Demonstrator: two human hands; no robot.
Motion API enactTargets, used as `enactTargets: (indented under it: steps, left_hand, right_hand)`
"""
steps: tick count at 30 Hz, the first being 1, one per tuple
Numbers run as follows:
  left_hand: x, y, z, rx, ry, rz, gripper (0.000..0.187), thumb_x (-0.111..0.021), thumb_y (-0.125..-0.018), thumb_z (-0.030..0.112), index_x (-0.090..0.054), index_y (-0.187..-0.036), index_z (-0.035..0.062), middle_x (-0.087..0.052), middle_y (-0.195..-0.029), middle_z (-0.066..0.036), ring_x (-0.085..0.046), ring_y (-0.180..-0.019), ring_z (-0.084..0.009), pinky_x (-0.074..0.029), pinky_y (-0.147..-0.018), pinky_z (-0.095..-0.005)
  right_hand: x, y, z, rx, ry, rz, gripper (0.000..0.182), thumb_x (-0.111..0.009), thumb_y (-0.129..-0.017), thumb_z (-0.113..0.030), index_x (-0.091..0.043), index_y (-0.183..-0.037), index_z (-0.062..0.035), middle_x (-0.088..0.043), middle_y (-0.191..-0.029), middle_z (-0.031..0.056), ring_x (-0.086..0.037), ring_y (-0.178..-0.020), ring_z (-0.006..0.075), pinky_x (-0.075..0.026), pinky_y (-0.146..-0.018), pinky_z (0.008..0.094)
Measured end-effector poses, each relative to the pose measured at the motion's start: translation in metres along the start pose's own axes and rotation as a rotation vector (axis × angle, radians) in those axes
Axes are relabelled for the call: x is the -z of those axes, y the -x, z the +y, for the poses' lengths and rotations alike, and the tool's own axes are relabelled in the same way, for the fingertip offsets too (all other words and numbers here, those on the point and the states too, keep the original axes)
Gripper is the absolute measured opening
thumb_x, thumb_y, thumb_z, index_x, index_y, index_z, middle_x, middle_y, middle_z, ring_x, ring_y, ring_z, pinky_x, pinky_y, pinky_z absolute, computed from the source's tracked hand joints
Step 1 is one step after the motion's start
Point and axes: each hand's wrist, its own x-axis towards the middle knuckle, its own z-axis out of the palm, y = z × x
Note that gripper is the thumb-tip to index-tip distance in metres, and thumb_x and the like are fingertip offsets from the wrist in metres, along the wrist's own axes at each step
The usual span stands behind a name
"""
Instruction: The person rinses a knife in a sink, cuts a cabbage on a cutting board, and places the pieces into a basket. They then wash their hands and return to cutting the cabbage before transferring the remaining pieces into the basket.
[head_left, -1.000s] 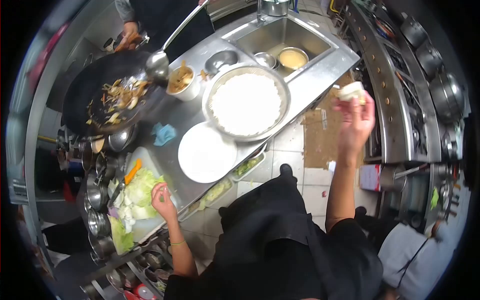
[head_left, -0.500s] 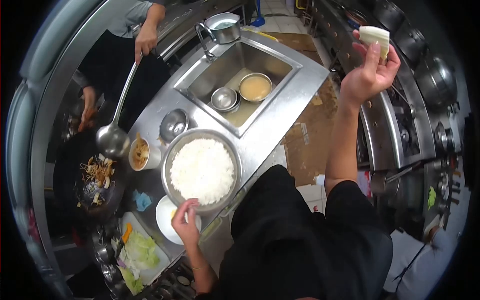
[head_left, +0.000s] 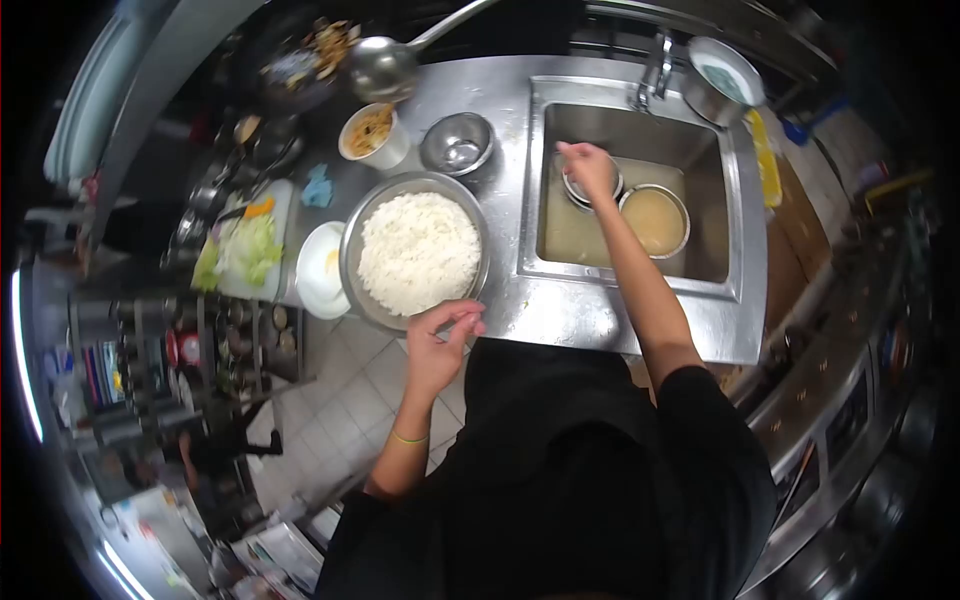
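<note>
A large metal bowl [head_left: 352,285] heaped with white rice [head_left: 420,250] stands at the front of the steel counter. My left hand [head_left: 440,345] is at its near rim, fingers curled in toward the thumb, nothing showing in them. Over the sink [head_left: 735,200], my right hand [head_left: 592,172] reaches above small nested metal bowls [head_left: 578,192] and partly covers them; its fingers point left and are mostly hidden. Beside it, a metal bowl of cloudy tan liquid [head_left: 655,222] sits in the sink water.
A small metal bowl [head_left: 457,145], a white tub of food [head_left: 372,135] and a ladle [head_left: 385,68] lie behind the rice. White dishes [head_left: 320,270], a blue cloth [head_left: 318,186] and lettuce [head_left: 245,248] are leftward. A pot [head_left: 720,85] stands by the faucet [head_left: 660,70].
My view has turned toward the sink. The right hand came down from the right to over the sink; the pale piece it held no longer shows. The left hand moved from the white dish to the rice bowl's rim.
</note>
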Motion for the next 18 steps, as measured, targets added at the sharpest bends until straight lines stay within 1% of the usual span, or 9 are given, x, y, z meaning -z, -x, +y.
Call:
enactTargets:
  steps: [1,3,5,9,11,13,15,17,18]
  left_hand:
    - [-0.007,0.004,0.005,-0.014,-0.005,0.037,0.011,-0.058,-0.081,-0.005,-0.065,-0.088,-0.0020,-0.064,-0.068,-0.007,-0.060,-0.063,-0.0110,-0.048,-0.062,-0.0233]
    - [-0.015,0.013,0.015,-0.039,-0.036,0.124,0.010,-0.058,-0.081,-0.003,-0.065,-0.087,-0.0007,-0.064,-0.068,-0.006,-0.061,-0.064,-0.0113,-0.048,-0.064,-0.0239]
    - [-0.022,0.024,0.021,-0.046,-0.078,0.209,0.010,-0.059,-0.080,-0.002,-0.065,-0.089,-0.0009,-0.064,-0.067,-0.006,-0.061,-0.065,-0.0113,-0.048,-0.067,-0.0241]
    - [-0.028,0.050,0.005,0.015,0.010,0.382,0.011,-0.058,-0.082,-0.001,-0.064,-0.091,-0.0019,-0.064,-0.069,-0.007,-0.061,-0.066,-0.0115,-0.047,-0.067,-0.0240]
    - [-0.026,0.064,0.000,0.095,0.183,0.445,0.012,-0.057,-0.085,0.000,-0.062,-0.095,-0.0033,-0.064,-0.072,-0.007,-0.060,-0.067,-0.0119,-0.047,-0.067,-0.0241]
    - [-0.022,0.075,-0.005,0.118,0.232,0.476,0.012,-0.055,-0.086,0.000,-0.061,-0.096,-0.0039,-0.063,-0.074,-0.007,-0.059,-0.068,-0.0121,-0.047,-0.066,-0.0240]
    - [-0.017,0.083,-0.013,0.134,0.289,0.513,0.012,-0.055,-0.086,0.000,-0.061,-0.096,-0.0039,-0.062,-0.073,-0.006,-0.060,-0.069,-0.0118,-0.047,-0.067,-0.0236]
    - [-0.011,0.088,-0.020,0.151,0.313,0.516,0.012,-0.055,-0.086,0.000,-0.061,-0.096,-0.0038,-0.062,-0.073,-0.006,-0.059,-0.068,-0.0115,-0.047,-0.067,-0.0235]
    - [-0.008,0.088,-0.024,0.161,0.320,0.509,0.012,-0.054,-0.086,0.000,-0.061,-0.096,-0.0036,-0.062,-0.073,-0.006,-0.059,-0.068,-0.0112,-0.047,-0.067,-0.0234]
  right_hand:
    - [-0.036,-0.028,0.019,-0.009,0.154,-0.147,0.042,-0.066,-0.079,-0.043,-0.065,-0.080,-0.0007,-0.062,-0.057,0.0071,-0.055,-0.043,0.0113,-0.044,-0.044,0.0249]
    - [-0.070,-0.027,-0.030,-0.158,0.236,-0.302,0.052,-0.064,-0.078,-0.050,-0.064,-0.081,0.0022,-0.064,-0.059,0.0113,-0.057,-0.044,0.0151,-0.046,-0.046,0.0275]
    - [-0.104,-0.042,-0.032,-0.170,0.334,-0.356,0.052,-0.062,-0.079,-0.048,-0.064,-0.080,0.0034,-0.064,-0.061,0.0123,-0.058,-0.045,0.0152,-0.047,-0.046,0.0291]
    - [-0.118,-0.048,-0.016,-0.122,0.193,-0.381,0.031,-0.058,-0.078,-0.027,-0.063,-0.074,0.0029,-0.064,-0.060,0.0116,-0.058,-0.042,0.0174,-0.048,-0.047,0.0298]
    - [-0.076,-0.024,-0.030,-0.042,0.127,-0.247,0.025,-0.057,-0.076,-0.022,-0.062,-0.071,0.0015,-0.062,-0.059,0.0116,-0.057,-0.041,0.0187,-0.048,-0.047,0.0301]
    - [-0.043,-0.065,0.080,0.550,0.387,-0.277,0.025,-0.057,-0.077,-0.023,-0.060,-0.070,0.0005,-0.061,-0.057,0.0113,-0.058,-0.042,0.0192,-0.048,-0.046,0.0296]
    - [0.022,-0.052,0.126,0.423,0.418,-0.120,0.024,-0.054,-0.080,-0.022,-0.058,-0.071,-0.0005,-0.062,-0.056,0.0114,-0.060,-0.044,0.0191,-0.047,-0.043,0.0301]
    - [0.092,-0.022,0.160,0.519,0.592,-0.144,0.027,-0.055,-0.081,-0.022,-0.056,-0.074,0.0046,-0.062,-0.055,0.0151,-0.059,-0.043,0.0186,-0.046,-0.039,0.0282]
    - [0.111,0.002,0.136,0.122,0.422,-0.103,0.027,-0.055,-0.082,-0.021,-0.056,-0.076,0.0048,-0.062,-0.056,0.0155,-0.060,-0.043,0.0199,-0.047,-0.039,0.0282]
